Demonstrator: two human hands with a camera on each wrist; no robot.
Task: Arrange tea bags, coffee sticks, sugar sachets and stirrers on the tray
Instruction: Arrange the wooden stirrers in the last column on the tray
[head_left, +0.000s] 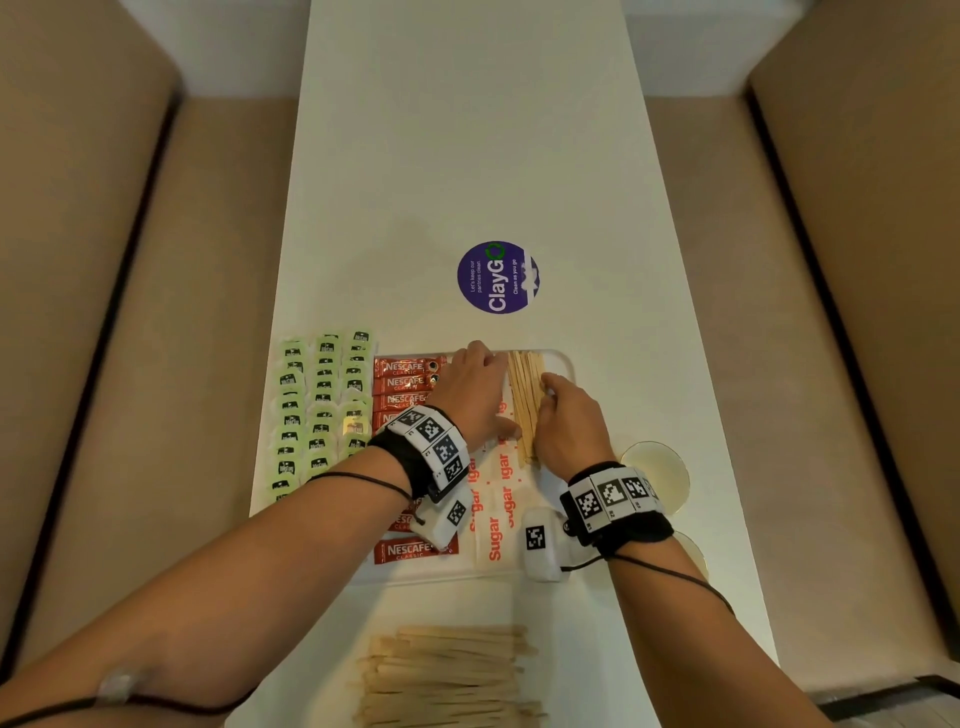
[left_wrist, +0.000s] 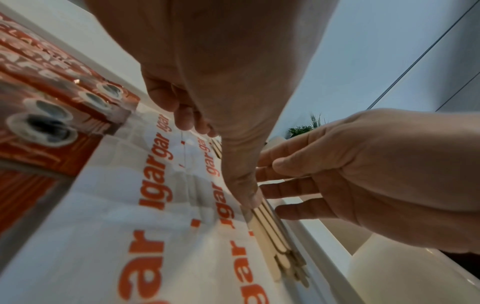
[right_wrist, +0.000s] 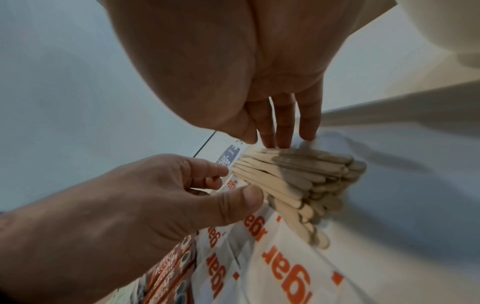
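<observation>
Centrally, wooden stirrers (head_left: 524, 400) bundled on the white tray (head_left: 566, 364), long axis running top to bottom of frame, near its right rim, left hand (head_left: 475, 389) and right hand (head_left: 569, 421) pressing straight fingers against either side, sugar sachets (head_left: 493, 499) beside, bare surface (head_left: 467, 156) above.

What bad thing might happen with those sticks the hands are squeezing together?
1. The stirrers lie in a loose heap between the left hand and right hand; letting go might make them spread.
2. They partly overlap the sugar sachets, so pushing sideways may shove those askew.
3. They sit near the tray edge, so some might slide against or over it.
</observation>
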